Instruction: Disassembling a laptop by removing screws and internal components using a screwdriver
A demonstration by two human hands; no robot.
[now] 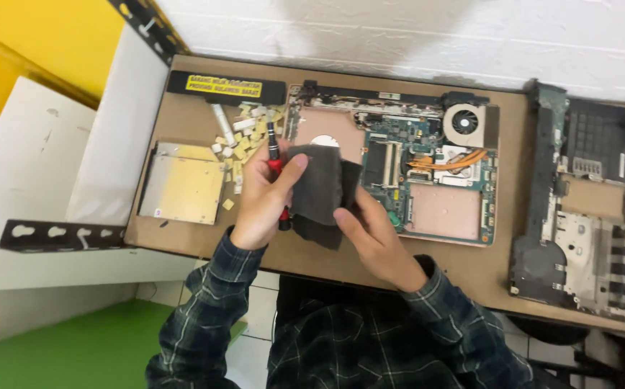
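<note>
My left hand (262, 202) grips a red and black screwdriver (275, 160) that stands nearly upright, tip pointing away from me, and its thumb presses on a dark grey cloth (320, 184). My right hand (374, 234) holds the lower right side of the same cloth. The cloth hangs over the left part of an opened laptop base with its green circuit board (428, 176) exposed, a round fan (465, 122) at its far right corner and copper heat pipes beside it.
On the brown desk (183, 115) lie a flat metal drive (183, 189) at the left, several small pale pieces (244, 137) and a long black part (226, 86) with a yellow label. A black laptop shell (593, 209) lies at the right. Black slotted brackets (60, 234) edge the left.
</note>
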